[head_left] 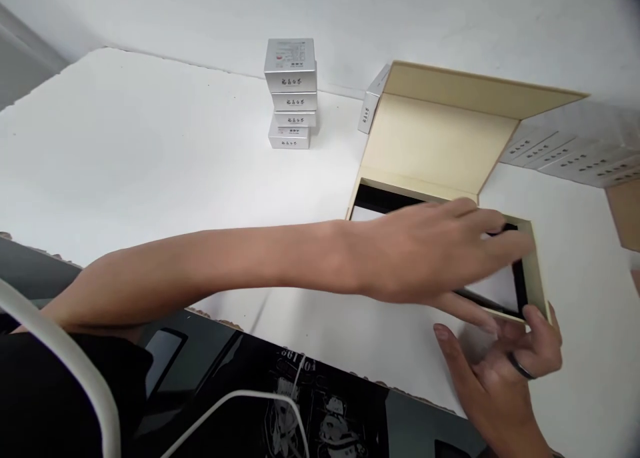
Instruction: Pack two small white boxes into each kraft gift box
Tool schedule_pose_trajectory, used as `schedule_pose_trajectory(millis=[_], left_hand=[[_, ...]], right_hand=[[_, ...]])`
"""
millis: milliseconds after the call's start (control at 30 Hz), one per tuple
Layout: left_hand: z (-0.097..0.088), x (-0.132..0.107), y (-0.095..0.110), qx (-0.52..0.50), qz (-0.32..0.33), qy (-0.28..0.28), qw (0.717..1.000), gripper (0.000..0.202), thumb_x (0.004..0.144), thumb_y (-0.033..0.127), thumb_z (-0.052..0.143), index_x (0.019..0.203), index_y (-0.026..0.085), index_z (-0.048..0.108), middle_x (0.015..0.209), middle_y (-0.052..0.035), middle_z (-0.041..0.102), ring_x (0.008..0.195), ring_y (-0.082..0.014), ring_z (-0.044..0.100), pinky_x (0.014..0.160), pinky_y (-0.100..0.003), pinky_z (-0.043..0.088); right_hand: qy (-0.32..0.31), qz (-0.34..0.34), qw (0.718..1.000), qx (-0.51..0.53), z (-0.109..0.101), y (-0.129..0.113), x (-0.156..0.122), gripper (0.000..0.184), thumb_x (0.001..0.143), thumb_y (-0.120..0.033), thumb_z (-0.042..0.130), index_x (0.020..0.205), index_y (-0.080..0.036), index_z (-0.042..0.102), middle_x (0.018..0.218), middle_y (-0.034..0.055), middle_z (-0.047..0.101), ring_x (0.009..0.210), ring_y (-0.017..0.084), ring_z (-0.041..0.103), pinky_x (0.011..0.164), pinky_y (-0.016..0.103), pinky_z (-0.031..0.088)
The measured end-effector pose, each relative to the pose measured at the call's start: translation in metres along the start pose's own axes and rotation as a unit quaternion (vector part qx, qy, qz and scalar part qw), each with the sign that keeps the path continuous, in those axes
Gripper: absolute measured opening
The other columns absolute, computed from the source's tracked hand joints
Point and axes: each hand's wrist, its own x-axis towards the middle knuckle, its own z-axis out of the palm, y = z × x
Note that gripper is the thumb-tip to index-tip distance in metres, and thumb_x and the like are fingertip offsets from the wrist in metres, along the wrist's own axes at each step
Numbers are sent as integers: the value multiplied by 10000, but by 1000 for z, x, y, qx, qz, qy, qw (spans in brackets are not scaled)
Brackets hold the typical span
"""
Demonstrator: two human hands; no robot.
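Observation:
An open beige gift box [537, 271] with a raised hinged lid [440, 138] lies on the white table [150, 165]. Its inside is black, with something white lying in it. My left hand [435, 258] reaches across from the left, palm down, fingers spread over the box's tray and hiding most of what is inside. My right hand [505, 371], wearing a dark ring, grips the near right corner of the box from below.
A stack of several silver small boxes [291, 95] stands at the back of the table. One more silver box [373, 101] leans behind the lid. A row of silver boxes [575, 151] lies at the right. A white cable [65, 358] crosses my lap.

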Motion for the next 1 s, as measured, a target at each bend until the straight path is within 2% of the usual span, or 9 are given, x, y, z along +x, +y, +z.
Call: schedule_pose_trajectory(millis=[133, 233, 300, 400, 500, 600, 700, 867, 1000], left_hand=[[7, 25, 11, -17, 56, 6, 998, 345, 1064, 449, 575, 1203, 138, 630, 1265, -132, 646, 1077, -257, 637, 910, -369, 499], [1, 20, 5, -1, 28, 34, 999, 252, 1052, 420, 597, 1120, 179, 626, 1153, -100, 685, 1005, -259, 654, 852, -374, 480], [-1, 10, -4, 3, -12, 38, 999, 327, 1021, 498, 634, 1096, 181, 605, 1054, -89, 696, 922, -251, 653, 833, -371, 471], [0, -3, -15, 19, -61, 5, 998, 542, 884, 605, 771, 1135, 169, 568, 1038, -95, 699, 964, -276, 651, 874, -373, 463], [4, -8, -18, 33, -104, -51, 993, 733, 797, 591, 836, 1276, 147, 504, 1106, -119, 706, 1097, -324, 645, 943, -388, 446], [5, -5, -16, 24, -143, -100, 984, 819, 824, 609, 765, 1388, 123, 424, 918, -67, 716, 1026, -332, 665, 944, -401, 432], [2, -1, -15, 15, -149, -121, 981, 795, 829, 635, 727, 1370, 130, 439, 739, -10, 660, 990, -338, 666, 956, -407, 421], [0, 2, -18, -4, -146, -130, 981, 775, 819, 611, 746, 1375, 160, 450, 903, -55, 715, 1082, -341, 651, 985, -406, 417], [2, 1, -21, -17, -141, -129, 981, 776, 809, 604, 749, 1372, 159, 455, 953, -71, 717, 1070, -342, 651, 993, -423, 410]], right_hand=[[-38, 44, 998, 14, -2, -2, 7, 898, 977, -325, 687, 1648, -267, 93, 1641, 205, 151, 1583, 397, 156, 1190, 751, 356], [-21, 88, 995, 41, 0, -4, 2, 933, 971, -383, 697, 1636, -244, 58, 1634, 236, 147, 1578, 402, 182, 1149, 757, 401], [-18, 113, 992, 54, 2, -7, -3, 948, 965, -407, 714, 1638, -240, 68, 1644, 235, 112, 1591, 392, 153, 1148, 753, 407], [-33, 139, 987, 69, 3, -12, -4, 979, 966, -405, 720, 1650, -287, 30, 1650, 210, 105, 1597, 363, 143, 1153, 725, 421], [-28, 157, 983, 94, 2, -15, 2, 968, 960, -419, 725, 1638, -320, 41, 1657, 193, 90, 1593, 362, 161, 1150, 730, 422], [-25, 169, 979, 113, 0, -17, 7, 931, 957, -405, 726, 1619, -337, 75, 1671, 189, 61, 1590, 373, 185, 1143, 746, 419], [-31, 172, 977, 119, -1, -18, 8, 920, 965, -396, 714, 1618, -342, 69, 1679, 192, 42, 1584, 371, 215, 1141, 734, 431], [-33, 150, 984, 86, 0, -16, 3, 970, 966, -386, 717, 1650, -269, 39, 1675, 212, 61, 1612, 368, 91, 1174, 726, 408], [-29, 145, 985, 90, 0, -15, 3, 965, 963, -371, 722, 1651, -265, 53, 1677, 221, 60, 1604, 367, 139, 1154, 727, 432]])
